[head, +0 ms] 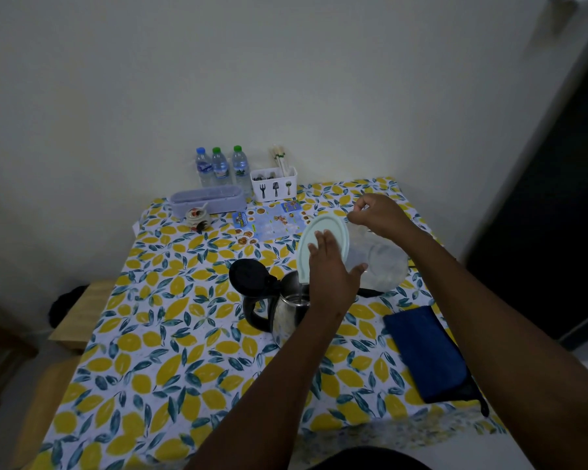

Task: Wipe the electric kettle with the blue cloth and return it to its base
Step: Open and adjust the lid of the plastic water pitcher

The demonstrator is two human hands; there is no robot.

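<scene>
The steel electric kettle point(286, 317) stands mid-table with its black handle to the left and its black lid point(248, 276) flipped open. Above its mouth I hold a clear plastic jug point(386, 262) tipped toward the kettle, its pale green lid point(323, 235) facing me. My left hand point(333, 271) lies flat against that lid with the thumb around the jug's side. My right hand point(377, 213) grips the jug from the top. The folded blue cloth point(425, 351) lies on the table to the right of the kettle. A black piece point(369, 293), possibly the base, shows under the jug.
The table has a lemon-print cover point(170, 334). Along the back by the wall stand three water bottles point(219, 166), a white cutlery holder point(274, 184), a lilac box point(206, 200), a small figurine point(197, 218) and a blue leaflet point(272, 223). A wooden stool point(82, 313) sits at the left.
</scene>
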